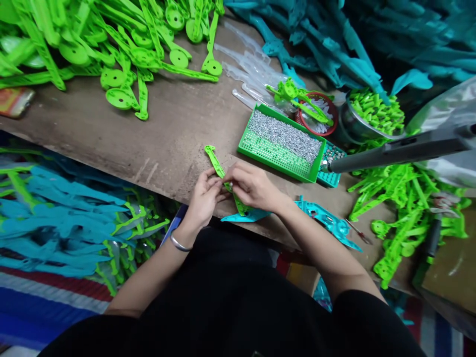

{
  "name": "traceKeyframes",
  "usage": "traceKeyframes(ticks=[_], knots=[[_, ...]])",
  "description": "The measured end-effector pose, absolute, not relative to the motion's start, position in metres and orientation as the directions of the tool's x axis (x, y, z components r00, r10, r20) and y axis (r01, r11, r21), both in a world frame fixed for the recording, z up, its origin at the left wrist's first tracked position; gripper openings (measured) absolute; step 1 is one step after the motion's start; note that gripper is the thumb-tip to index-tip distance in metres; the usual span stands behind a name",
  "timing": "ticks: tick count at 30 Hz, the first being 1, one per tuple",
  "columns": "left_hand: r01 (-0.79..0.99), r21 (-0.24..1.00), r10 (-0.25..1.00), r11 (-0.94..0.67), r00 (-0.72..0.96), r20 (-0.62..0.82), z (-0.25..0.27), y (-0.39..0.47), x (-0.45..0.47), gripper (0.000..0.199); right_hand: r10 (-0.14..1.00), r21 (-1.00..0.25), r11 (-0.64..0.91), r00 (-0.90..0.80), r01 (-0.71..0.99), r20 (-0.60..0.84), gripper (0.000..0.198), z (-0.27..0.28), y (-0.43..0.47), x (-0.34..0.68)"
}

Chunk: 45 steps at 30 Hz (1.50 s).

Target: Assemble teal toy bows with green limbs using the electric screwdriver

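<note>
Close to the table's near edge, my left hand (206, 194) is closed on a long, narrow green plastic part (215, 162). My right hand (251, 186) is pinched over the middle of the same part from the other side. A tiny pale bit shows at its fingertips, too small to name. The far end of the green part sticks out beyond my fingers, and its near end shows below them. Under my right hand lies a teal plastic piece (247, 216), partly hidden. To the right, behind my forearm, is another teal part (322, 218).
A green perforated tray (260, 159) holds small metal screws. Beside it stand a teal tray (329, 181), a red basket (314, 130) and a metal bowl (366, 131) of green pieces. A grey tool (397, 151) juts in from the right. Green parts (141, 54) heap at the back left.
</note>
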<state>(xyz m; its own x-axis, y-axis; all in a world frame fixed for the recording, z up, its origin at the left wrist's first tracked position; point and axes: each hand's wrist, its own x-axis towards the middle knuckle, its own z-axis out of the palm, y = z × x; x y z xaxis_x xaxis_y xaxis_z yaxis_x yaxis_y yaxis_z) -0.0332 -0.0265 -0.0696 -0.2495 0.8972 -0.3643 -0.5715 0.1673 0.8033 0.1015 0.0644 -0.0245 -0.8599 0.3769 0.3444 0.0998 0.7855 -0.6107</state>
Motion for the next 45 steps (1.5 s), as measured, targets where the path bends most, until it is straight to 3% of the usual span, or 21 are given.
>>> traceKeyframes(ticks=[3,7,13,27,31,38,45], knots=[[-0.571,0.806,0.888,0.156,-0.276,-0.367,-0.067,-0.023,-0.034,0.037,0.509,-0.681,0.711,-0.797,0.176,0.325,0.017,-0.027,0.071,0.101],[-0.568,0.813,0.891,0.133,-0.290,-0.349,-0.069,-0.020,-0.033,0.038,0.553,-0.727,0.649,-0.796,0.224,0.248,0.019,-0.027,0.077,0.098],[-0.550,0.823,0.902,0.141,-0.272,-0.336,-0.070,-0.019,-0.035,0.047,0.546,-0.742,0.619,-0.821,0.259,0.168,0.017,-0.024,0.083,0.089],[-0.544,0.838,0.874,0.040,-0.387,-0.293,-0.079,-0.008,-0.026,0.042,0.430,-0.711,0.680,-0.883,0.179,0.189,0.024,-0.006,0.098,0.072],[-0.540,0.841,0.881,0.036,-0.380,-0.282,-0.080,-0.009,-0.026,0.037,0.399,-0.685,0.699,-0.907,0.205,0.136,0.022,-0.006,0.103,0.064],[-0.532,0.846,0.864,0.038,-0.408,-0.296,-0.083,-0.010,-0.025,0.037,0.403,-0.701,0.683,-0.906,0.206,0.127,0.018,-0.017,0.103,0.057],[-0.535,0.845,0.882,0.007,-0.395,-0.257,-0.085,-0.010,-0.024,0.035,0.531,-0.709,0.641,-0.837,0.295,0.132,0.021,-0.024,0.097,0.056]])
